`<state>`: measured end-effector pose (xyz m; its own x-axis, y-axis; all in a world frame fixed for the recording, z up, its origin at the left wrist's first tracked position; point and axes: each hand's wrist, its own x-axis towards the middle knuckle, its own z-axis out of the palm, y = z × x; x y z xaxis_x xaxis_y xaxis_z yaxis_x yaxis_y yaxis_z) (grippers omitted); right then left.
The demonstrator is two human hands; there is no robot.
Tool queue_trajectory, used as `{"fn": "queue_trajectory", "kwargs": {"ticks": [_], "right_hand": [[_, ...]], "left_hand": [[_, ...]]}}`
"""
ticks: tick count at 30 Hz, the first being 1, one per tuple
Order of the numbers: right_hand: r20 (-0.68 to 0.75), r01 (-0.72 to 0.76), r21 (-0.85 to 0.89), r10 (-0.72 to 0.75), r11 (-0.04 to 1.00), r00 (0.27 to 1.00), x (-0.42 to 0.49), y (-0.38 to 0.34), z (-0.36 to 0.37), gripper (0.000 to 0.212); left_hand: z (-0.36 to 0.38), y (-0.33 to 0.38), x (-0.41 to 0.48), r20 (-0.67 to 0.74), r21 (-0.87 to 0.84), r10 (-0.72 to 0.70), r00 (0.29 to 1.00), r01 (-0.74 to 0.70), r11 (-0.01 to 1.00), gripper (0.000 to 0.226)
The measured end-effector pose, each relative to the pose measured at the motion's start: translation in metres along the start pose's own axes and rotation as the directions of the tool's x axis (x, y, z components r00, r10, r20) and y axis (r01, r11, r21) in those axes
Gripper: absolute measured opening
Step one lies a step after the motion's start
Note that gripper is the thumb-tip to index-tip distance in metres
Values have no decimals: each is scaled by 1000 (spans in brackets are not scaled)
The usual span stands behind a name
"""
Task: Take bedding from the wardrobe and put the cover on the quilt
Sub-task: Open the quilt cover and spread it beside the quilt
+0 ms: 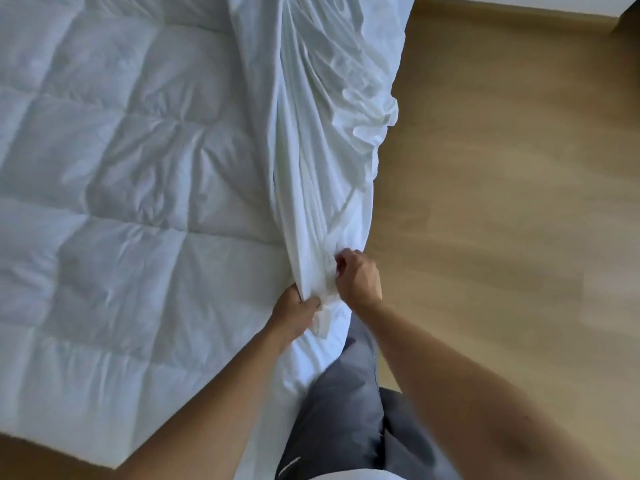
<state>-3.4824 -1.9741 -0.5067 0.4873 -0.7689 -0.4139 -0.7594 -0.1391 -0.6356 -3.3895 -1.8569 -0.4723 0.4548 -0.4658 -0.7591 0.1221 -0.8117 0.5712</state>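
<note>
A white quilt (pixel 114 188) with stitched squares lies spread flat over the left part of the view. A thin white cover (pixel 322 109) lies bunched in long folds along the quilt's right edge. My left hand (pixel 294 315) grips the gathered near end of the cover from the left, next to a small white tag. My right hand (pixel 356 275) pinches the same bunched end from the right, fingers curled into the cloth. Both hands meet at the quilt's near right corner.
Wooden floor (pixel 502 202) fills the right side, and a strip of it shows at the bottom left. My grey trousers (pixel 343 410) are visible below the hands, against the quilt's near edge.
</note>
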Motion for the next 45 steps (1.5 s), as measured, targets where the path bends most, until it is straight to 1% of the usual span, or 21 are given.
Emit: {"fn": "queue_trajectory", "kwargs": {"ticks": [3,6,8,12,13,15,17,19,20,23,24,26,28,30,32,34,37,39,41,43,45], "right_hand": [[65,-115,66,110,991,992,-31,14,10,31],[129,-188,51,180,981,975,-44,25,7,26],[111,-221,31,216,975,970,-26,16,-5,28],[-122,-150,170,172,974,977,5,-25,-19,30],[-93,-155,186,174,970,980,12,-32,-18,35],[34,-229,160,227,960,973,19,-35,-16,26],[127,-280,94,268,955,955,18,-29,-13,22],[222,-299,-24,297,954,929,12,-21,-12,23],[268,-303,-90,316,949,910,9,-17,-14,22],[362,-252,-348,377,903,853,36,-26,-30,21],[347,-225,-435,393,872,852,50,-35,-37,21],[213,-204,-495,345,845,914,77,-65,-52,18],[51,-172,-386,208,906,977,104,-96,-59,10],[-12,-97,-168,97,981,995,127,-126,-58,18],[78,-4,-44,7,999,997,147,-154,-52,37],[213,34,-6,-32,999,977,162,-177,-39,53],[415,-150,72,107,986,903,170,-196,-15,65],[424,-282,109,212,953,881,168,-198,-2,49],[348,-413,234,321,880,881,167,-196,0,25],[318,-488,331,392,808,863,163,-196,-6,21],[339,-452,270,355,850,871,154,-197,-15,23]], "left_hand": [[-14,14,0,-65,-25,16,998,-18,1000,35],[-25,27,16,-211,-142,4,977,-35,989,34],[-29,32,30,-262,-168,-2,965,-43,985,30],[-17,12,34,-130,-38,-39,991,35,999,23],[-13,6,32,-93,19,-72,993,74,997,24],[-10,2,30,-59,54,-103,993,106,993,31],[-20,21,43,-118,-162,-114,986,94,982,45],[-41,56,70,-206,-426,-117,972,18,904,57],[-53,76,85,-256,-473,-92,962,-42,880,63],[-82,130,135,-369,-399,-16,929,-143,906,61],[-85,139,147,-391,-376,-16,920,-144,916,50],[-86,137,157,-404,-303,-42,914,-91,949,32],[-88,106,152,-428,-142,-60,902,-2,990,27],[-94,62,133,-447,-17,-96,889,99,995,26],[-103,35,116,-432,43,-148,890,184,982,29],[-114,37,114,-389,26,-140,910,163,986,29],[-132,81,128,-402,-204,-91,911,8,979,33],[-137,104,137,-338,-291,-66,939,-38,956,37],[-130,118,136,-220,-246,-31,975,-25,969,25],[-129,114,123,-150,-227,2,989,-37,973,16],[-136,90,101,-208,-144,-14,978,-16,989,17]]}}
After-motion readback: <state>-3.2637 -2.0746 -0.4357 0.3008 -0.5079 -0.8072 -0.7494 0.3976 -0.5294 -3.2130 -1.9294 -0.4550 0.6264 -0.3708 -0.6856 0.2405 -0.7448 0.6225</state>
